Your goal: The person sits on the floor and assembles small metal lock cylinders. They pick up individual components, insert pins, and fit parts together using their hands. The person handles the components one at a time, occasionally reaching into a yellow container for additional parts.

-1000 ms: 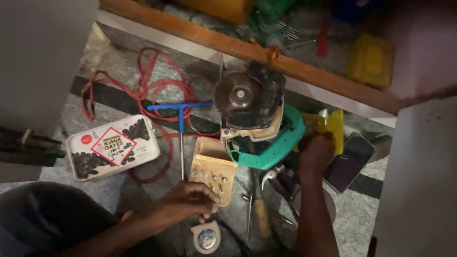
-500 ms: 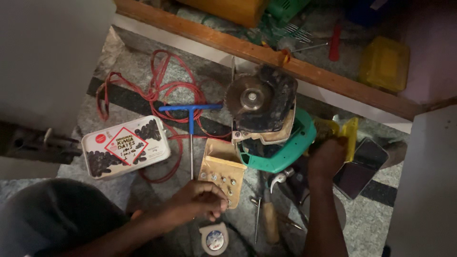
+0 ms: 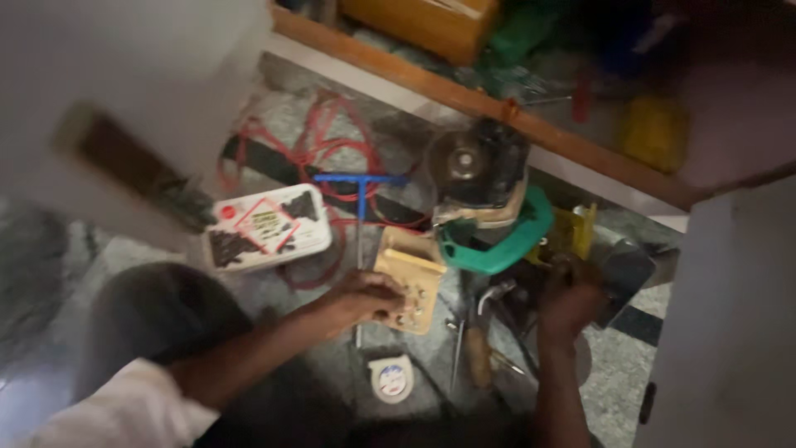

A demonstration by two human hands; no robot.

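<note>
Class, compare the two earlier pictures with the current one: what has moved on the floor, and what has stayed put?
The left hand has slid from beside the small round tape measure up onto the tan parts tray, fingers over its holes. The right hand stays in the tool pile by the yellow object. The power tool with its green guard, the white box, the blue T-handled wrench and the red cord lie unchanged; the camera shifted.
</note>
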